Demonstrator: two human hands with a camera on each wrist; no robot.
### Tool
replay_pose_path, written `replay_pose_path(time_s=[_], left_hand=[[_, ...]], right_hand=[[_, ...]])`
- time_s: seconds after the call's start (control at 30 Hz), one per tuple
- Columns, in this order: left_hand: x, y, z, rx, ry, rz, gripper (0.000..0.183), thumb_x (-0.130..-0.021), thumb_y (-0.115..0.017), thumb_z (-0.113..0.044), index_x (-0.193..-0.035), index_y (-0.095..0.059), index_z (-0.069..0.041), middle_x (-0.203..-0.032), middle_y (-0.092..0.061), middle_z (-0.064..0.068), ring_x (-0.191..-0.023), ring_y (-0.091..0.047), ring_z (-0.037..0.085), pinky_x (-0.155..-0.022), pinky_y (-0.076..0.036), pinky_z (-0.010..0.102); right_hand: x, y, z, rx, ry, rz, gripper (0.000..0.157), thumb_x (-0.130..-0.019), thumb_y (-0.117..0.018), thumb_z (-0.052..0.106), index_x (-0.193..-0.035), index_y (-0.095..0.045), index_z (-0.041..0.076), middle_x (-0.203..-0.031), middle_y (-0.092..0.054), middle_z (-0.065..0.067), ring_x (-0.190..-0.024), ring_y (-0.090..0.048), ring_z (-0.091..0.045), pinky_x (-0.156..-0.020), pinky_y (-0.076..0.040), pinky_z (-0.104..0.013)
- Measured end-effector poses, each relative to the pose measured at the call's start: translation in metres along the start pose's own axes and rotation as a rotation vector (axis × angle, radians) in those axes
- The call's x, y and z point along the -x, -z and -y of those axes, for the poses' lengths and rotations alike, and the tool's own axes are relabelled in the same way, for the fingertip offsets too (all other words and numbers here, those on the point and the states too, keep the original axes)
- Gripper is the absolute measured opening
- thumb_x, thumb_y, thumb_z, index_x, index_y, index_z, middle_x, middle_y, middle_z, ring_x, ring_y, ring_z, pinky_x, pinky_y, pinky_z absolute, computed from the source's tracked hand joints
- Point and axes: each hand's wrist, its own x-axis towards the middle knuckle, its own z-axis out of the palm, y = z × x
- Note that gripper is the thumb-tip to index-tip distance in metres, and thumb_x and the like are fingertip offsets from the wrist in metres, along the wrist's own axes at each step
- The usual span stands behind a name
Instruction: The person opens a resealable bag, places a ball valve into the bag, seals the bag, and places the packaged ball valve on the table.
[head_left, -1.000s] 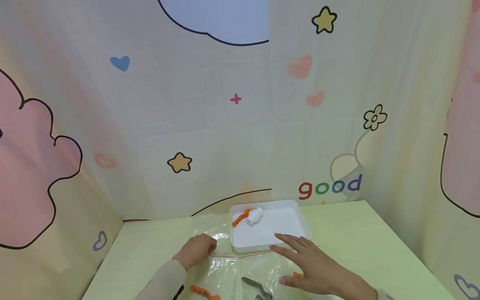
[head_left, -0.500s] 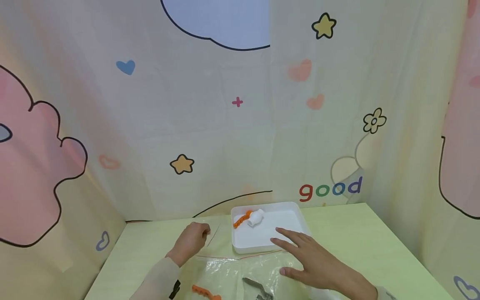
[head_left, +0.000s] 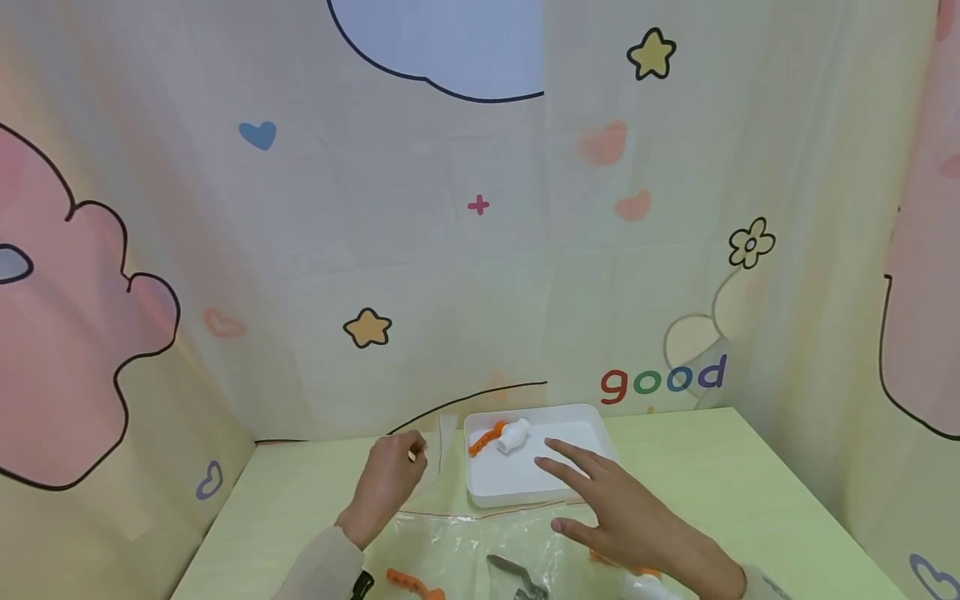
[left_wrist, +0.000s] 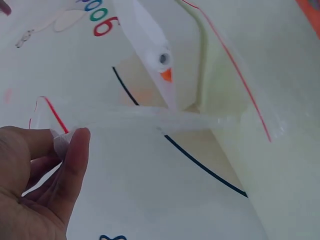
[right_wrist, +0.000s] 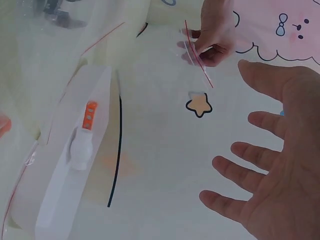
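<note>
My left hand (head_left: 386, 483) pinches the edge of a clear zip bag with a red seal line; in the left wrist view the bag (left_wrist: 145, 116) hangs out thin and edge-on from thumb and fingers. Left of the white tray (head_left: 566, 471), the hand is raised over the table. Inside the tray lie an orange piece with a row of holes (head_left: 487, 438) and a rounded white piece (head_left: 514, 436), side by side. My right hand (head_left: 622, 508) holds nothing, fingers spread over the tray's front right part. The right wrist view shows those fingers (right_wrist: 230, 205) apart.
In front of the tray, clear bags with red seal lines (head_left: 450, 542) lie flat on the table. On or in them are a grey bent piece (head_left: 517, 575) and an orange piece (head_left: 408, 583). Orange and white items (head_left: 647, 586) sit partly under the right forearm. A printed curtain (head_left: 450, 250) hangs behind.
My left hand has lifted up and to the left, raising the bag from the table beside the tray. The right hand has shifted slightly up and left, still spread.
</note>
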Motion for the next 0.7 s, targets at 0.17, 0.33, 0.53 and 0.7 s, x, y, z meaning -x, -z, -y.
replay_pose_path(time_s=[0.17, 0.33, 0.53, 0.7], left_hand=[[0.002, 0.003, -0.02, 0.032, -0.036, -0.117, 0.011, -0.084, -0.064, 0.003, -0.083, -0.07, -0.006, -0.079, -0.072, 0.006, -0.06, -0.063, 0.008, -0.051, -0.046, 0.017], [0.004, 0.004, -0.04, 0.053, -0.138, -0.264, 0.011, -0.078, -0.067, 0.005, -0.079, -0.069, -0.006, -0.073, -0.071, 0.005, -0.06, -0.065, 0.009, -0.055, -0.05, 0.018], [0.004, 0.005, -0.06, 0.086, -0.202, -0.352, 0.013, -0.074, -0.068, 0.006, -0.076, -0.068, -0.007, -0.069, -0.068, 0.002, -0.058, -0.061, 0.006, -0.056, -0.05, 0.017], [0.008, 0.005, -0.079, 0.124, -0.216, -0.394, 0.014, -0.074, -0.069, 0.005, -0.076, -0.066, -0.009, -0.069, -0.065, -0.001, -0.056, -0.057, 0.002, -0.054, -0.049, 0.013]], right_hand=[[-0.009, 0.003, 0.008, -0.009, 0.005, -0.074, 0.072, -0.087, -0.073, 0.04, -0.15, -0.038, 0.031, -0.157, -0.038, 0.002, -0.127, -0.055, -0.022, -0.096, -0.051, -0.043], [-0.018, 0.008, 0.015, -0.038, 0.024, -0.145, 0.073, -0.086, -0.075, 0.034, -0.149, -0.039, 0.029, -0.155, -0.04, 0.001, -0.125, -0.058, -0.021, -0.09, -0.055, -0.04], [-0.031, 0.014, 0.027, -0.113, 0.034, -0.211, 0.076, -0.085, -0.075, 0.033, -0.15, -0.037, 0.027, -0.154, -0.041, 0.0, -0.128, -0.056, -0.022, -0.09, -0.055, -0.041], [-0.039, 0.016, 0.034, -0.173, 0.054, -0.254, 0.076, -0.086, -0.074, 0.031, -0.151, -0.035, 0.021, -0.153, -0.042, -0.001, -0.128, -0.055, -0.023, -0.094, -0.053, -0.044]])
